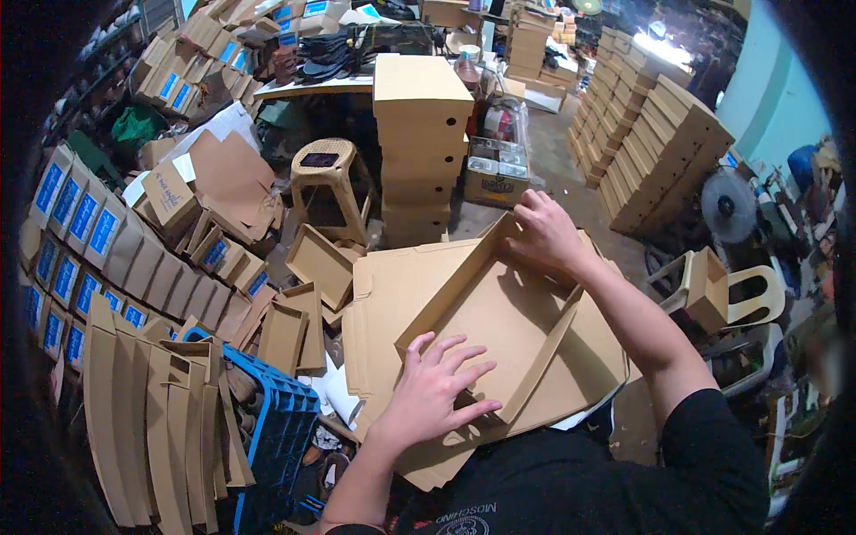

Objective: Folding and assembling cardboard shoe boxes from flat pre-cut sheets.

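A shallow brown cardboard box [473, 325], its side walls standing up, lies on a flat cardboard sheet [383, 276] in front of me. At its far corner my right hand [546, 234] is closed, fingers bent over the wall and pinching it. My left hand [437, 388] spreads its fingers over the near left end of the box, holding nothing; the wall beneath that palm is partly hidden.
Left of me, a blue plastic crate [276, 419] stands beside upright folded cardboard pieces [152, 410]. Beyond the sheet rise a tall box stack [415, 134] and a plastic stool [325, 169]. More boxes [664, 147], a fan [731, 205] and a chair [758, 294] are to the right.
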A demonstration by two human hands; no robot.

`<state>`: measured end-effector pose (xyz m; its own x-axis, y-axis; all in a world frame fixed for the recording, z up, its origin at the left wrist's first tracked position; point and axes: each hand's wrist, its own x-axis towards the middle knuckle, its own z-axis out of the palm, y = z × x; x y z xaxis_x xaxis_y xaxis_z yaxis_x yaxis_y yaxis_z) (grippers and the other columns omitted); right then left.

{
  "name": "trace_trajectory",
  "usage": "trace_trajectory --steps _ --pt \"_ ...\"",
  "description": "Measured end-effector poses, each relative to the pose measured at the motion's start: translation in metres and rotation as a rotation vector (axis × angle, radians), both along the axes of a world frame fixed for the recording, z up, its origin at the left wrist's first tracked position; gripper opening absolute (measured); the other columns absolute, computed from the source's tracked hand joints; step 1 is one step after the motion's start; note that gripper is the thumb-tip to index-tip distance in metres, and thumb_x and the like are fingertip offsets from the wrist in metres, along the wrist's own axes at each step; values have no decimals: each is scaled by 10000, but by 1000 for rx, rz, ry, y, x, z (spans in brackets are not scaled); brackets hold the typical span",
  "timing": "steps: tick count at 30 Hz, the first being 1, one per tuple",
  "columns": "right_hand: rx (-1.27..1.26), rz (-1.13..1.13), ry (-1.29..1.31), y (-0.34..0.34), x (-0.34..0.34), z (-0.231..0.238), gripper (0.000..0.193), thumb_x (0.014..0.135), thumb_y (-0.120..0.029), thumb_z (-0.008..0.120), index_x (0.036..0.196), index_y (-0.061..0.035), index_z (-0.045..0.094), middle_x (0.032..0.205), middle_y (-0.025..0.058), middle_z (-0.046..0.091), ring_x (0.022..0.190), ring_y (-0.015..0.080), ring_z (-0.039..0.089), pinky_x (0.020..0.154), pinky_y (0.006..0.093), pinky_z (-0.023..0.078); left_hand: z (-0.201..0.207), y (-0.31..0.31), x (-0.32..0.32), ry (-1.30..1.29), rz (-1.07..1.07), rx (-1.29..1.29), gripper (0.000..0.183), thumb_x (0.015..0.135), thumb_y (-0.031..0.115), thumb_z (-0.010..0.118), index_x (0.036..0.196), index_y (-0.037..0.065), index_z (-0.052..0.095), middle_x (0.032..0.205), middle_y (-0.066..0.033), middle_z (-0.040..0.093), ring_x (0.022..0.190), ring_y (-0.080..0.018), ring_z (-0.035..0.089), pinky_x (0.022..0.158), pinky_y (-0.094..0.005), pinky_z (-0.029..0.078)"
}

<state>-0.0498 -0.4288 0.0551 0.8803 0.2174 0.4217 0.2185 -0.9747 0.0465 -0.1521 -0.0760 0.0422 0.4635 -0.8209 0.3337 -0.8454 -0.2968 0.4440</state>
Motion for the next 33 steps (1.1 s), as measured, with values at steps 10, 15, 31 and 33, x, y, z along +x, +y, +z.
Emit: trace_trajectory --steps 10,15,31,33 --pt "-420 -109 189 1 12 -14 200 917 -152 600 1079 -95 703 1088 92 627 1100 269 585 893 409 500 0 -2 1 -6 -5 -1 541 915 587 687 1310 218 709 1389 -58 634 1382 -294 493 1203 -557 228" --pt "-360 22 71 -9 8 -33 161 936 -157 591 1012 -67 701 1183 140 646 1153 306 595 937 414 499 3 -4 0 -11 -15 -17 535 914 584 689 1297 211 711 1380 -58 634 1383 -291 491 1200 -555 232" --pt "785 -95 407 -54 29 -25 511 865 -140 814 1284 -24 545 952 87 701 904 153 653 835 325 542 1 -4 1 -7 -15 -40 555 929 595 664 1260 153 727 1353 -86 646 1383 -294 492 1205 -560 241" --pt "741 -136 446 -48 31 -18 503 827 -134 849 1238 -19 583 951 95 699 901 179 667 828 346 549 0 -3 0 -5 -10 -36 554 928 593 667 1260 153 727 1348 -87 648 1377 -296 497 1204 -559 245"
